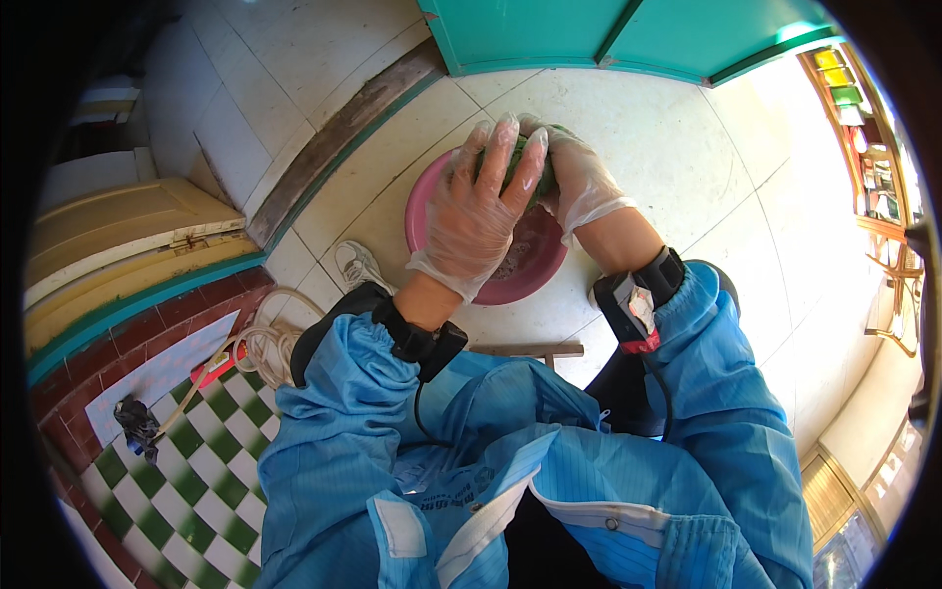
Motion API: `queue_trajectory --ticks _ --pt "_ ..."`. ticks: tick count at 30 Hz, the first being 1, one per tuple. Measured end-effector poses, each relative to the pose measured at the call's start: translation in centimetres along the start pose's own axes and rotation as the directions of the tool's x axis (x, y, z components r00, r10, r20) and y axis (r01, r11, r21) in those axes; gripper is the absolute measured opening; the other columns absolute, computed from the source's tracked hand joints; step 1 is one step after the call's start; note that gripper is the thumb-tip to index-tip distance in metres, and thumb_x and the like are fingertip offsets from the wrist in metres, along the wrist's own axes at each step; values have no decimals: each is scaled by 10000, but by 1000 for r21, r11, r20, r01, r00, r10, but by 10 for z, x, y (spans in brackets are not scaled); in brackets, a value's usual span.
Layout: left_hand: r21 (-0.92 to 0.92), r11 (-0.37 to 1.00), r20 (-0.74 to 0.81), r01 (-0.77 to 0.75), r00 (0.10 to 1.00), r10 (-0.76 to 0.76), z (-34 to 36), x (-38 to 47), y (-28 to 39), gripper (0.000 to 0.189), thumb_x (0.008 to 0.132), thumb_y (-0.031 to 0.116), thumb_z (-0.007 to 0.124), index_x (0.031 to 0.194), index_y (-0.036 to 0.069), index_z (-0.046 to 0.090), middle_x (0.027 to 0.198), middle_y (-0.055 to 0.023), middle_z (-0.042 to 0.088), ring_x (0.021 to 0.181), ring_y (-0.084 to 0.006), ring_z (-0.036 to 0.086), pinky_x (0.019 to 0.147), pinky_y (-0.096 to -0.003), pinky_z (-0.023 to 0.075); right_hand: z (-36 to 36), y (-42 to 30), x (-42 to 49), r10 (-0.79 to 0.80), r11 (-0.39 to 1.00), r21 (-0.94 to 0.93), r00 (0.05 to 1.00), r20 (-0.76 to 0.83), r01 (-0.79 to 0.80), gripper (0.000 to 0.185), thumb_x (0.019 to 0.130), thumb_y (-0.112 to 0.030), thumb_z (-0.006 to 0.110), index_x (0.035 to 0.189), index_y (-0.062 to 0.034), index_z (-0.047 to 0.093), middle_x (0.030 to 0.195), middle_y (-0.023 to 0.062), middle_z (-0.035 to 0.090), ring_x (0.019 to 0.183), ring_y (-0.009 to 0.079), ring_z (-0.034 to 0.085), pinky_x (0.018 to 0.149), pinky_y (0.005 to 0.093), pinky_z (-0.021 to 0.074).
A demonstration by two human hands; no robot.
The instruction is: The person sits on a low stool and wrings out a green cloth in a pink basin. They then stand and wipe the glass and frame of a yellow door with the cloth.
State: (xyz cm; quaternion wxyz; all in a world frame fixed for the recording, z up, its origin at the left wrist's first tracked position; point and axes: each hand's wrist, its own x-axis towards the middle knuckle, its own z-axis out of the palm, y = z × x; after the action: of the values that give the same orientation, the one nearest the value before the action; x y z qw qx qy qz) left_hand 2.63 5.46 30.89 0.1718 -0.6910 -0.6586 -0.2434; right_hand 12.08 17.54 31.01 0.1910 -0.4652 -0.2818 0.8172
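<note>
Both my hands wear clear plastic gloves and are raised over a pink plastic basin [413,213] on the tiled floor. Between them is a dark green bundle, which may be cloth or leaves [526,169]. My left hand [475,202] lies over its near left side with fingers spread, and hides much of it. My right hand [585,173] holds it from the right, fingertips partly hidden behind it. Bubbly liquid [519,254] shows in the basin below the bundle.
A teal metal panel [544,37] stands beyond the basin. A raised door sill [353,125] runs at the left. A coiled hose [265,342], a red object [219,362] and a black plastic bag [137,427] lie lower left. A wooden stool edge [530,350] shows before my lap. Shelves [876,140] stand far right.
</note>
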Motion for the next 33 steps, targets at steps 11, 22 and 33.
queue_trajectory --ticks 11,22,33 --pt "-213 916 298 341 915 -272 -16 7 5 920 698 27 784 1495 84 328 1400 -179 463 1188 -382 555 933 -410 525 15 4 -20 -213 977 4 977 -12 214 267 910 -228 689 1051 -7 640 906 72 658 803 145 619 689 287 515" --pt "-468 633 454 617 782 -427 -15 5 1 742 748 139 788 1381 52 411 1196 -211 607 1097 -417 595 911 -486 494 23 16 -22 -376 908 -204 927 -9 366 311 901 -297 713 951 8 684 754 29 631 714 106 565 665 270 494" --pt "-617 82 734 783 610 -300 -19 2 -20 537 712 171 803 1193 38 604 1099 -153 695 1051 -313 662 898 -390 516 23 20 -31 -619 525 -569 743 255 633 289 901 -290 717 874 -5 682 758 145 632 663 250 590 651 332 503"
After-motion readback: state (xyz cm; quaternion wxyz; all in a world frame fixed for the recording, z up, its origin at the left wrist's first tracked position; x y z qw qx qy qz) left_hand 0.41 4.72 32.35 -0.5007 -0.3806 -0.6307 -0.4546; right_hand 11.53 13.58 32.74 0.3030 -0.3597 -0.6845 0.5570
